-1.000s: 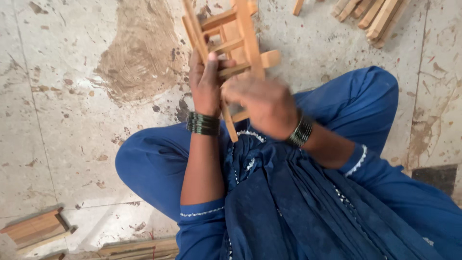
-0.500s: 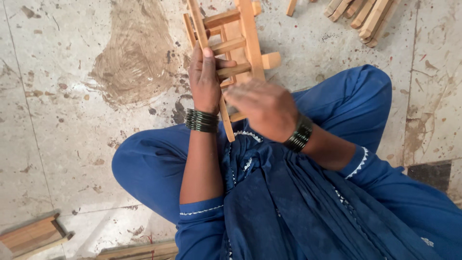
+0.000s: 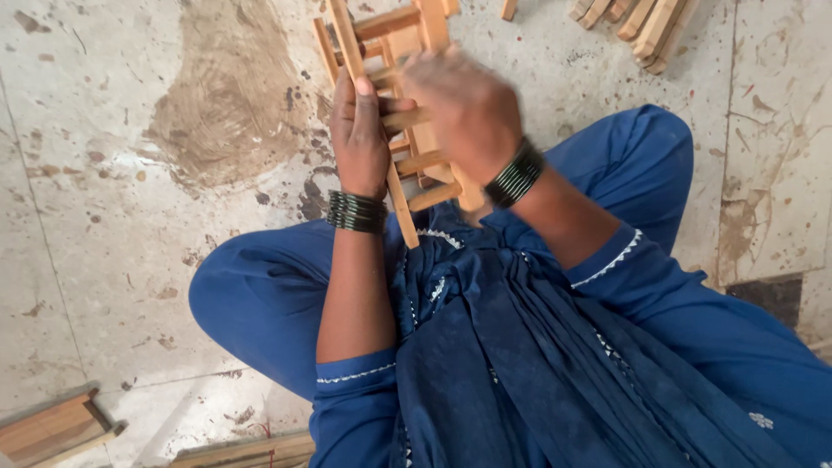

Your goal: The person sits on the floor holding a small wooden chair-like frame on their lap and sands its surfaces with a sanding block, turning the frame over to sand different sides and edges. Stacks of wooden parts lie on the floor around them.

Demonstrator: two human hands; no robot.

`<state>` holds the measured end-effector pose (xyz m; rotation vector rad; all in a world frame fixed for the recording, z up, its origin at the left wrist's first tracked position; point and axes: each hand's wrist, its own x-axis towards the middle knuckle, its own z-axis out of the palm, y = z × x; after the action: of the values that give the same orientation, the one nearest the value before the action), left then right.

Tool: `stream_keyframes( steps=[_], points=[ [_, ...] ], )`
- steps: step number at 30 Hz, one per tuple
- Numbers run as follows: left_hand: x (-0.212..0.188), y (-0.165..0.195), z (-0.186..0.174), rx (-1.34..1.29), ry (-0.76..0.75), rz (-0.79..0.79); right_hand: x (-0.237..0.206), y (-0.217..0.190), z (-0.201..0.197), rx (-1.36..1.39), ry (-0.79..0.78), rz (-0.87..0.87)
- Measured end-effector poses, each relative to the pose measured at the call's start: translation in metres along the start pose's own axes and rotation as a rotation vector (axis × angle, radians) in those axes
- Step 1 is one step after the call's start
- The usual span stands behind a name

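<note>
Stained concrete floor (image 3: 104, 217) lies under a wooden frame (image 3: 407, 113) at top centre, its rungs already fitted between rails, left hand (image 3: 360, 139) clamped on one rail, right hand (image 3: 464, 108) blurred, grip unclear, loose sticks (image 3: 646, 22) unused at upper right.

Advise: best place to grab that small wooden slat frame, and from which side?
Probably a long side rail, from the person's left. The wooden frame is ladder-like: two long rails joined by short rungs, tilted up off the floor. The left hand already wraps the left rail, fingers between rungs. The right hand lies over the rungs, blurred, so its grip is unclear.
</note>
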<state>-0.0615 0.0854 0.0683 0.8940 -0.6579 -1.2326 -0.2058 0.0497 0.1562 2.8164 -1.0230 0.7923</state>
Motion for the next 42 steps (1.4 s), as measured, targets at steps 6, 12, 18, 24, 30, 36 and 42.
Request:
stream_keyframes(
  steps=[6,12,18,24,30,36,42],
  points=[
    [0.001,-0.009,-0.006,0.040,0.071,0.014,-0.032,-0.024,-0.007,0.197,-0.020,-0.043],
    [0.000,-0.012,-0.002,-0.006,0.013,0.046,-0.007,-0.003,-0.013,-0.095,0.045,-0.011],
    [0.001,-0.009,-0.008,0.013,0.076,0.043,-0.051,-0.039,-0.032,0.219,-0.040,-0.045],
    [0.001,-0.012,-0.005,-0.003,0.013,0.045,-0.037,0.001,-0.042,0.033,0.101,0.019],
    [0.001,-0.012,-0.011,0.000,0.027,0.032,-0.072,-0.043,-0.058,0.163,-0.084,-0.131],
    [0.001,-0.015,-0.006,-0.146,-0.021,-0.002,-0.050,-0.009,-0.040,0.212,0.046,0.011],
    [0.000,-0.013,-0.007,-0.235,0.012,0.045,-0.067,-0.055,-0.029,0.201,-0.078,-0.144]
  ],
)
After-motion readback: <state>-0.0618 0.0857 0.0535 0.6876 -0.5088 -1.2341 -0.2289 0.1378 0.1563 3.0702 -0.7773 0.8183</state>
